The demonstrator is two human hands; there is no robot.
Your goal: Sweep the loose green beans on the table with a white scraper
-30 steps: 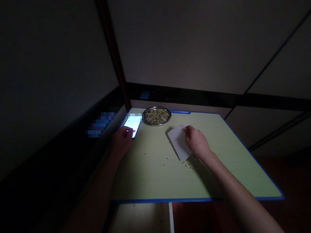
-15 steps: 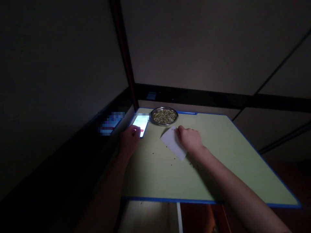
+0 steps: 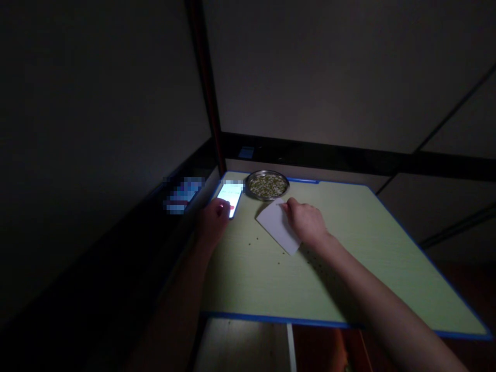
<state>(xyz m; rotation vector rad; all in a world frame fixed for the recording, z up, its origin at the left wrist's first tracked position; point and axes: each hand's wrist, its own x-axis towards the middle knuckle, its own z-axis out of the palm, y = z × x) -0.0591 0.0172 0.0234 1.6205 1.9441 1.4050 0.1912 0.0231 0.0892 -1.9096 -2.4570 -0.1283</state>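
A lit smartphone [image 3: 231,199] is at the table's back left corner. My left hand [image 3: 214,221] is closed at its lower left edge, thumb over the screen; the other fingers are mostly hidden. My right hand [image 3: 308,223] grips the right edge of a white piece of paper [image 3: 277,225], which slants over the middle of the table. Small dark beans [image 3: 283,253] lie scattered around the paper and under my right forearm. Behind the paper stands a round metal plate [image 3: 267,198] holding mixed green and white grains.
The pale table [image 3: 248,289] has a blue rim and stands against dark panelled walls on the left and at the back. Below its front edge an open drawer [image 3: 244,343] shows. The room is dim, lit mostly near the phone.
My right hand has shifted the paper leftward and toward the plate, uncovering less of the beans beneath my forearm. My left hand stays at the phone. The view has turned slightly left.
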